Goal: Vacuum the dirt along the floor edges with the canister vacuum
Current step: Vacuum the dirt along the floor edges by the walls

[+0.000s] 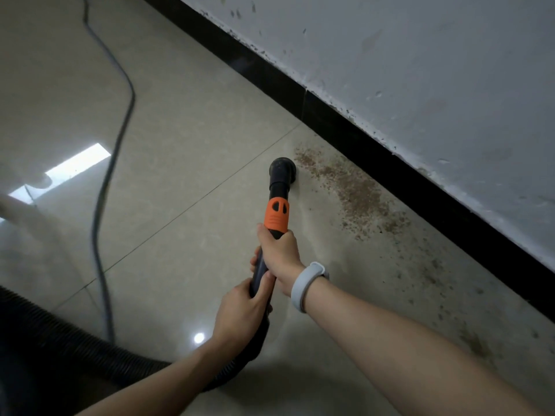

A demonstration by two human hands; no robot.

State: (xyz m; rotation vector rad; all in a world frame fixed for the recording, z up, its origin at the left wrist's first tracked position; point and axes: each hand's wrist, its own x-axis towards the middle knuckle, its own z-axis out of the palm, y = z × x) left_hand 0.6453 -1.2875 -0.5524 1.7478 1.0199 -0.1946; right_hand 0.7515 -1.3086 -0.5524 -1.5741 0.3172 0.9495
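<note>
Glossy beige floor tiles (186,121) fill most of the frame, meeting a black baseboard (354,136) that runs diagonally from the top centre down to the right edge, with a scuffed white wall (420,70) above it. Brown dirt (357,193) lies in a band on the tiles just beside the baseboard, right of centre, thinning into scattered specks toward the lower right.

I have both hands on the vacuum wand (277,217), a black tube with an orange collar, near the middle of the frame. My right hand (280,253) grips it just below the orange collar, fingers curled round the tube; a pale grey band (306,285) sits on that wrist. My left hand (240,310) holds the wand lower down, fingers wrapped round it, touching the right hand. The round black nozzle (282,169) at the far end sits on the floor at the left edge of the dirt band.

A ribbed black hose (75,340) curves through the lower left of the frame. A dark power cord (120,136) snakes across the tiles from the top left downward.
</note>
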